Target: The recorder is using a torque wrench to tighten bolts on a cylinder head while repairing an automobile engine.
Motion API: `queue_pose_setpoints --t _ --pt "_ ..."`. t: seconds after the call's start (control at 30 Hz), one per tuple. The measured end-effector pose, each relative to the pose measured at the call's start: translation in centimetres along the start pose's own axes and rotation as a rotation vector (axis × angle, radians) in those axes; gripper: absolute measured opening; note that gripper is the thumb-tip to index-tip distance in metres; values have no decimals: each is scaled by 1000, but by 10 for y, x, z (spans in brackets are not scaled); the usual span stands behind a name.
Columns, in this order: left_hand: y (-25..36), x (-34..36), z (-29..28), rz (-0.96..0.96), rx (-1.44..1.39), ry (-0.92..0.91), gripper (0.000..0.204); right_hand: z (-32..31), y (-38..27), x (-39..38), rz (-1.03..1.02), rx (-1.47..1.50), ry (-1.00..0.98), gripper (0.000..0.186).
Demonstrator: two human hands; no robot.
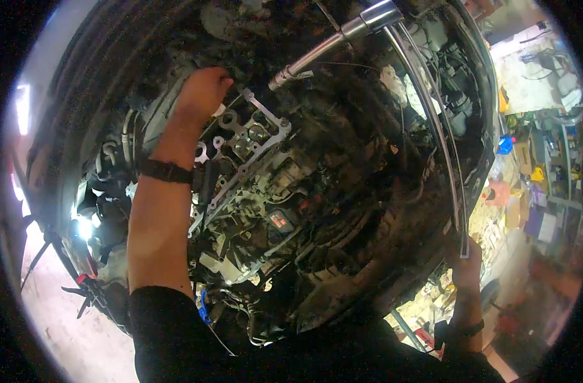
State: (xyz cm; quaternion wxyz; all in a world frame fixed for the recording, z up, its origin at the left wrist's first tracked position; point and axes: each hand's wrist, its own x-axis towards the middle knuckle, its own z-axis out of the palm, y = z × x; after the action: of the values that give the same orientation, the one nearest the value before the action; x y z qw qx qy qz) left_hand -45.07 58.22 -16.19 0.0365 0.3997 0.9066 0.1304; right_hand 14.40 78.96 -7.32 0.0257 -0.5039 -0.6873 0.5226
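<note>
My left hand (207,88) reaches over the far end of an exposed engine cylinder head (243,137). Its fingers are curled, and what they hold, if anything, is hidden. Low on the right, my right hand (468,263) is closed round the lower end of a long-handled socket wrench (429,105). The wrench's shiny handle bends in the wide view and rises to a drive head (379,16) at the top. From that head a chrome extension (317,56) points down and left. Its socket end (275,83) appears right of my left hand; contact with a bolt cannot be made out.
Dark hoses and engine parts (362,191) fill the bay around the cylinder head. A lit lamp (84,228) shines at the left. Beyond the car's right edge stand cluttered shelves (563,159) with a blue bottle (505,145). A red-marked object (427,338) lies near my right forearm.
</note>
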Motion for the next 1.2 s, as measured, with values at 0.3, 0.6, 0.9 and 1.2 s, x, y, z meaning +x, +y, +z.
queue_pose_setpoints --t 0.3,0.6,0.9,1.2 --pt "-16 -8 17 75 49 -83 21 6 -6 3 -47 -19 -55 68" --pt "-26 -10 22 14 -25 -122 21 20 -14 1 -87 4 27 26" --pt "-19 12 35 -30 228 -205 31 7 -6 10 -143 -88 -48 82" --pt "-37 -5 25 -95 -91 -23 41 -13 -90 86 -517 -774 176 29"
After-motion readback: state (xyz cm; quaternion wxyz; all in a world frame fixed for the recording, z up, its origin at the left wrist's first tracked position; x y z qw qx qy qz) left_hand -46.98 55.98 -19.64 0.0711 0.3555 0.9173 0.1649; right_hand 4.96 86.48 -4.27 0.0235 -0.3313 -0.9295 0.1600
